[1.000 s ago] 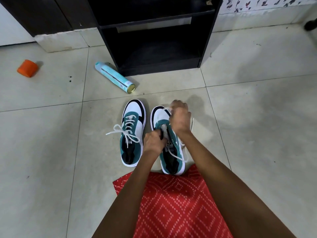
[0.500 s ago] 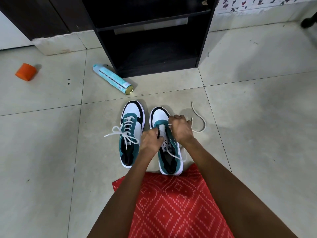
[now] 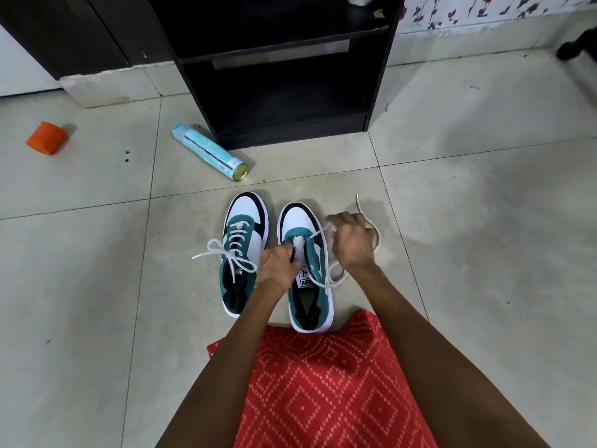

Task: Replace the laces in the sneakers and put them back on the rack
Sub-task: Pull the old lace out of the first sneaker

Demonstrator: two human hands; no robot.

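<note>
Two teal, white and black sneakers stand side by side on the tiled floor. The left sneaker (image 3: 243,250) is laced and tied in a bow. My left hand (image 3: 279,268) grips the tongue area of the right sneaker (image 3: 307,270). My right hand (image 3: 352,244), to the right of that shoe, pinches its white lace (image 3: 371,221), which runs taut from the lowest eyelet. The lace's free end trails across the floor beyond my hand. Another loop of it lies beside the shoe. The black rack (image 3: 281,69) stands just beyond the shoes.
A light blue spray can (image 3: 210,152) lies on the floor by the rack's left foot. An orange cap (image 3: 47,137) lies at far left. Red patterned cloth (image 3: 323,389) covers my lap at the bottom. A dark object (image 3: 578,45) sits at the upper right edge.
My right hand has pulled away from the shoe to the right, drawing the lace out through the eyelet. My left hand has stayed on the right sneaker.
</note>
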